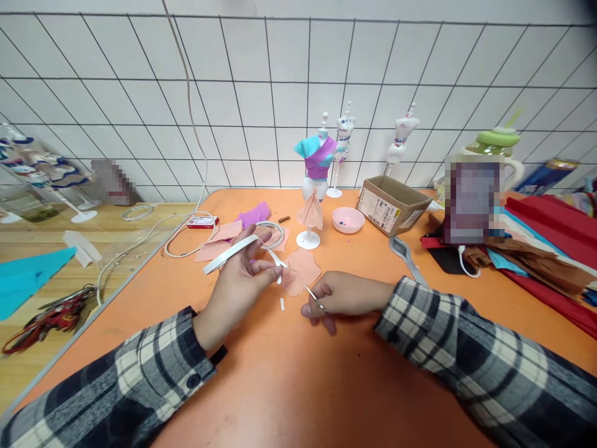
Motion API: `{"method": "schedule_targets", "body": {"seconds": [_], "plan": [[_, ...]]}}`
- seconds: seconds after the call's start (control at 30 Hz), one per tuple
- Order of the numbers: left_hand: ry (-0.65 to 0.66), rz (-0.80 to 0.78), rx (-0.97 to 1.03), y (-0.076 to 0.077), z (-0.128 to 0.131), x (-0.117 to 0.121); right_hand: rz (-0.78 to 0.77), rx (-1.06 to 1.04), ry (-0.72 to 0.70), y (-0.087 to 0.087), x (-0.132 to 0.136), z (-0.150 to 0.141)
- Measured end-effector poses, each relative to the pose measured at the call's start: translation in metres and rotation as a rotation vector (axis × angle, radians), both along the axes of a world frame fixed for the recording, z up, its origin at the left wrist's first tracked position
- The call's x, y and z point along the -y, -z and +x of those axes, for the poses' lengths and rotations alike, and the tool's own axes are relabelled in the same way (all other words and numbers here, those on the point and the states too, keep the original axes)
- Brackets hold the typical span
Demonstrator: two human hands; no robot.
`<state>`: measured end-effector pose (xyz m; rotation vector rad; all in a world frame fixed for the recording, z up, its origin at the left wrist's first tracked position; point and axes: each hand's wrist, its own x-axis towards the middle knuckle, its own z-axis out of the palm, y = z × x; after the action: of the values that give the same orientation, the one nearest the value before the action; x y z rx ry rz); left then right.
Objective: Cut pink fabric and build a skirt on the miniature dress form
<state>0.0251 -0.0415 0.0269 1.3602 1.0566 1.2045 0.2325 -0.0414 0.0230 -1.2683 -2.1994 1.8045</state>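
My left hand [245, 274] is closed on a roll of white tape [226, 256]. Its thumb and a finger pinch the tape's loose end, which hangs down over the table. Small scissors [309, 290] are in my right hand [342, 292], with the slim blades pointing left and up, apart from the tape. A short snippet of white tape [282, 304] lies on the table between the hands. Just beyond it rests a piece of peach crepe paper [302, 269]. Behind that, a small dress form [321, 152] wears a blue and purple top and a peach skirt [311, 213].
A pink bowl [348, 220] and an open cardboard box [394, 202] stand at the back. Another tape roll [278, 231] lies on crepe scraps. To the right are a grey-handled tool [405, 256], a blurred upright screen [471, 199] and coloured sheets [550, 249]. A cable [170, 239] runs left.
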Motion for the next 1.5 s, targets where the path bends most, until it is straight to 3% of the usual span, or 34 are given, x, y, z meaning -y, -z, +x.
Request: {"method": "schedule_targets", "body": {"seconds": [0.07, 0.13, 0.27, 0.57, 0.77, 1.03, 1.23, 1.5], "plan": [[0.017, -0.016, -0.012, 0.001, 0.000, 0.000, -0.069, -0.101, -0.050, -0.004, 0.002, -0.001], [0.032, -0.023, -0.035, 0.002, 0.002, 0.002, -0.030, -0.154, -0.035, -0.006, 0.005, -0.004], [0.027, -0.018, -0.051, 0.003, 0.007, 0.006, 0.130, -0.055, 0.029, -0.002, 0.009, -0.010], [0.093, 0.000, -0.083, 0.008, 0.008, 0.006, 0.251, 0.063, 0.000, 0.001, 0.009, -0.009], [0.087, -0.015, -0.064, 0.010, 0.007, 0.005, 0.573, 0.216, 0.048, 0.005, 0.014, -0.013], [0.055, -0.004, -0.051, 0.004, 0.007, 0.006, 0.752, 0.391, 0.131, 0.005, 0.021, -0.023], [0.066, -0.022, 0.020, 0.003, 0.009, 0.010, 0.790, 0.410, 0.150, 0.004, 0.023, -0.022], [0.042, -0.030, -0.053, 0.009, 0.010, 0.011, 0.834, 0.463, 0.129, 0.004, 0.023, -0.024]]}}
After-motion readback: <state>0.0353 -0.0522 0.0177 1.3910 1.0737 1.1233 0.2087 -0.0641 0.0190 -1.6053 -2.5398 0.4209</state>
